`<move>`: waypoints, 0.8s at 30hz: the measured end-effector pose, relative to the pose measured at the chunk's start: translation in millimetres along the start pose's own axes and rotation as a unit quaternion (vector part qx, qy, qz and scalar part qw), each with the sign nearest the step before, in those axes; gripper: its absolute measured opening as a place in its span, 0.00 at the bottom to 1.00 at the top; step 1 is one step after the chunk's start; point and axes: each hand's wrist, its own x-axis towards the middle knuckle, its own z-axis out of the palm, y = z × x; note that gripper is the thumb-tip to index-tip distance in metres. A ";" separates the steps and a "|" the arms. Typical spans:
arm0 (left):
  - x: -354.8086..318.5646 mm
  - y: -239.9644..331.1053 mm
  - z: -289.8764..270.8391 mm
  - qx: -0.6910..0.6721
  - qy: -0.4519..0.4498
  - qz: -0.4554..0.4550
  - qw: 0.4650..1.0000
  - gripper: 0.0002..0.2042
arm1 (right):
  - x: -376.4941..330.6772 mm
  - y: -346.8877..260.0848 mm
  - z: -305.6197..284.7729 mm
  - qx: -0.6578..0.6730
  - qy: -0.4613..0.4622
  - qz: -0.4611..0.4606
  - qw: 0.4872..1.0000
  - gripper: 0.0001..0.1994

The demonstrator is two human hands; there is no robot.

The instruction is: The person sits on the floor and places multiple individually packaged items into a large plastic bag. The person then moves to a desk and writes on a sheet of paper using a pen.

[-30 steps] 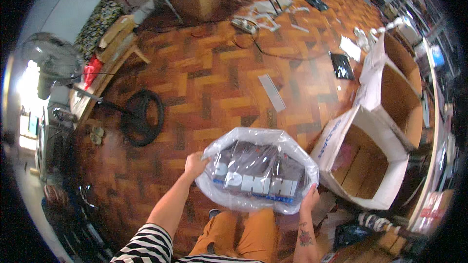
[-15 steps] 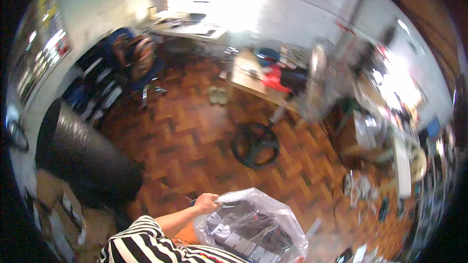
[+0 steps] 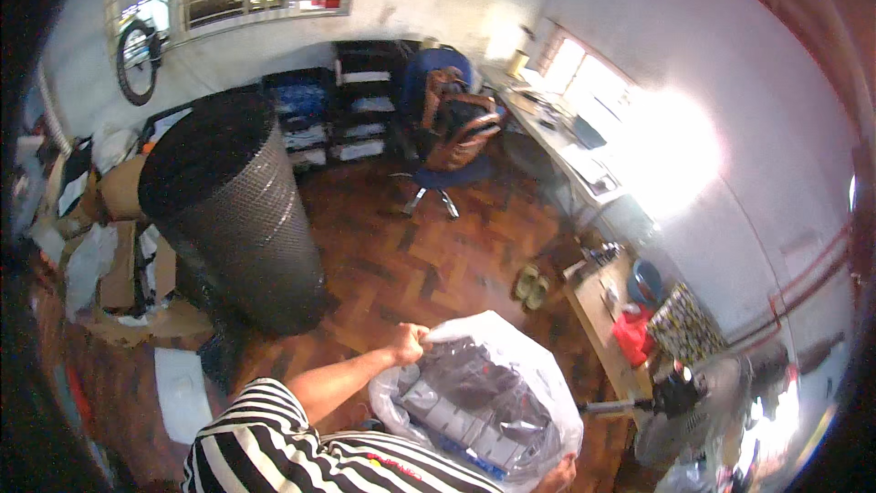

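Note:
A large, clear plastic bag (image 3: 538,356) is held in front of my body with its mouth wide apart. Inside lie several grey packs (image 3: 474,411) wrapped in clear film; what they contain cannot be made out. My left hand (image 3: 408,344) is closed on the bag's far left rim, its arm stretched forward. At the lower right, my right hand (image 3: 558,475) shows only partly, fingers curled against the near right side of the bag.
A tall black roll of bubble wrap (image 3: 237,210) stands to the left, beside cardboard boxes (image 3: 119,265). Ahead is an office chair (image 3: 452,137) by a dark shelf (image 3: 360,110). A low wooden table (image 3: 598,319) and a stand fan (image 3: 703,411) are on the right; slippers (image 3: 529,288) lie between.
My view has swung left, bringing the black roll, the window and the chair nearer the middle. The bag has turned with me, still in my grip, and my right hand has come into view.

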 end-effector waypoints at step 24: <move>275.3 -221.5 -201.0 0.133 0.428 -0.330 0.830 0.17 | 302.8 -42.7 774.4 -0.159 -0.490 -0.121 0.848 0.26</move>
